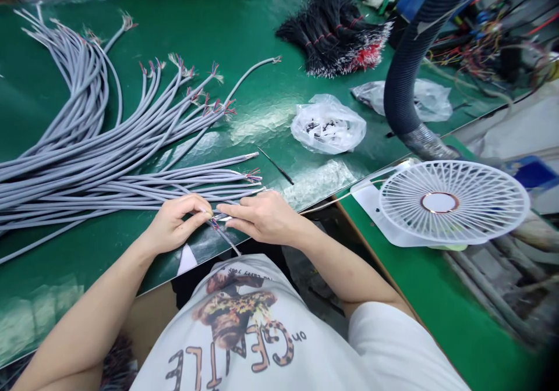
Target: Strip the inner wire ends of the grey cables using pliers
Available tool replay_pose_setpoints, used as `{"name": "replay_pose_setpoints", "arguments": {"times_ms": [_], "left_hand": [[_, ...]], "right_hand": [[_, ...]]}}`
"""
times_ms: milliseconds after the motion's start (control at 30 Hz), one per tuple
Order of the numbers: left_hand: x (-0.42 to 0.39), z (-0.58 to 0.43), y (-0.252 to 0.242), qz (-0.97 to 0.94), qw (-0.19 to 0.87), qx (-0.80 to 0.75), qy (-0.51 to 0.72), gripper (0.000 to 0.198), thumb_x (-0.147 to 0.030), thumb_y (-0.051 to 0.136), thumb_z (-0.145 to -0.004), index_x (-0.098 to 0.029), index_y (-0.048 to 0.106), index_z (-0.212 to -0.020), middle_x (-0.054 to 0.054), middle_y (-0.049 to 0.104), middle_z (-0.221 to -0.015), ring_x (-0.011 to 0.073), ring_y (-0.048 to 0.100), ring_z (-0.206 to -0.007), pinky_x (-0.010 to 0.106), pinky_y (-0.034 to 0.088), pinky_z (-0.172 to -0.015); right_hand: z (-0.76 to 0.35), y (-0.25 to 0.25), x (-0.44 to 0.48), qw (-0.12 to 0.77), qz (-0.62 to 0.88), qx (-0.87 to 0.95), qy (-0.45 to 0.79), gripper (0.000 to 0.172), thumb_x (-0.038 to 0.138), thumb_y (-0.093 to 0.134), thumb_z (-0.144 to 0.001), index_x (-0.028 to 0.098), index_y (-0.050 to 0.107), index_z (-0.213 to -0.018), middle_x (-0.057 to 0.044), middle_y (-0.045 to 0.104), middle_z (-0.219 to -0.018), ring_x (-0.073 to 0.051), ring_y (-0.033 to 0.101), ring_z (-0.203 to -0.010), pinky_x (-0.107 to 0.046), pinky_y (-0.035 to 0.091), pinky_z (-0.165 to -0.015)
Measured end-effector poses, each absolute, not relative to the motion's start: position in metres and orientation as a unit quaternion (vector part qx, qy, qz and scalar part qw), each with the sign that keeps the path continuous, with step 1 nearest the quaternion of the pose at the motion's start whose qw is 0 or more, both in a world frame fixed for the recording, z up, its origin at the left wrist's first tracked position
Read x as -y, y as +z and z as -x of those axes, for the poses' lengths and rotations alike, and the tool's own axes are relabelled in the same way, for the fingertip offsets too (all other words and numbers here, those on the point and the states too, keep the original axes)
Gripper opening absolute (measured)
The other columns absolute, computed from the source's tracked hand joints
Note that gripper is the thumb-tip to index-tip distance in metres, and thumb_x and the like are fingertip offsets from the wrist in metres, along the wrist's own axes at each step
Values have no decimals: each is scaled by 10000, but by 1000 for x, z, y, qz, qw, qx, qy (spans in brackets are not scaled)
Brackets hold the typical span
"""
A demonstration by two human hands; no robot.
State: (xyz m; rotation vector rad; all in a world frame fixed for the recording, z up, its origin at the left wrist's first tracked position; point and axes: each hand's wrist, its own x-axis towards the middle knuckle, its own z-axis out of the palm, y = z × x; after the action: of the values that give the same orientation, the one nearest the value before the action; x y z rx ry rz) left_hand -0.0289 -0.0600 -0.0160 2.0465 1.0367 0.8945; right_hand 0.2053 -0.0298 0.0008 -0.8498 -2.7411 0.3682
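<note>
Near the front edge of the bench, my left hand [178,223] pinches the end of a grey cable [230,244] between thumb and fingertips. Coloured thin wires show just below that pinch, and the cable runs down toward my shirt. My right hand [266,216] is close beside it, index finger and thumb drawn together by the wires; what lies between them is too small to make out. Just beyond both hands lies a bundle of grey cables [192,177], some with stripped ends and coloured wires showing.
A thin dark pointed tool [277,167] lies beyond my right hand. Farther back are a plastic bag of small parts [328,126] and bundles of black wires [325,27]. On the right, a black flexible hose [402,88] rises behind a white fan [454,202].
</note>
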Motion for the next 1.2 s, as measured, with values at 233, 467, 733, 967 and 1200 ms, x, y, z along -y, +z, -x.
{"name": "replay_pose_setpoints", "arguments": {"times_ms": [233, 467, 733, 967, 1200], "left_hand": [[60, 29, -17, -782, 336, -398, 343, 147, -230, 543, -895, -158, 618, -790, 55, 671, -781, 129, 620, -726, 234, 490, -703], [61, 30, -18, -783, 335, -398, 342, 122, -197, 545, -889, -158, 619, -799, 47, 669, -794, 120, 618, -735, 223, 484, -710], [61, 30, -17, -786, 328, -403, 334, 139, -219, 539, -890, -166, 613, -784, 43, 680, -796, 126, 625, -735, 226, 484, -712], [60, 29, -17, -783, 333, -402, 338, 153, -227, 533, -894, -165, 611, -778, 43, 675, -788, 123, 622, -722, 223, 483, -702], [61, 30, -18, -776, 340, -410, 339, 179, -269, 535, -893, -166, 612, -768, 54, 681, -785, 133, 626, -716, 234, 491, -697]], "right_hand": [[-200, 8, 29, 90, 281, 952, 86, 352, 438, 409, -958, 276, 620, -1187, -1, 632, -681, -103, 500, -548, -275, 168, -524], [-196, 13, 25, 69, 244, 966, 53, 317, 405, 412, -959, 250, 620, -1141, 1, 606, -658, -101, 511, -558, -283, 178, -537], [-193, 19, 22, 48, 215, 975, 30, 304, 408, 425, -953, 217, 616, -1091, -17, 614, -664, -108, 519, -558, -289, 177, -554], [-191, 16, 20, 48, 205, 977, 32, 314, 401, 396, -965, 219, 643, -1032, -11, 606, -640, -107, 510, -543, -290, 170, -554], [-192, 19, 22, 38, 228, 971, 53, 321, 419, 415, -956, 236, 638, -1094, -24, 643, -683, -114, 524, -550, -277, 168, -554]]}}
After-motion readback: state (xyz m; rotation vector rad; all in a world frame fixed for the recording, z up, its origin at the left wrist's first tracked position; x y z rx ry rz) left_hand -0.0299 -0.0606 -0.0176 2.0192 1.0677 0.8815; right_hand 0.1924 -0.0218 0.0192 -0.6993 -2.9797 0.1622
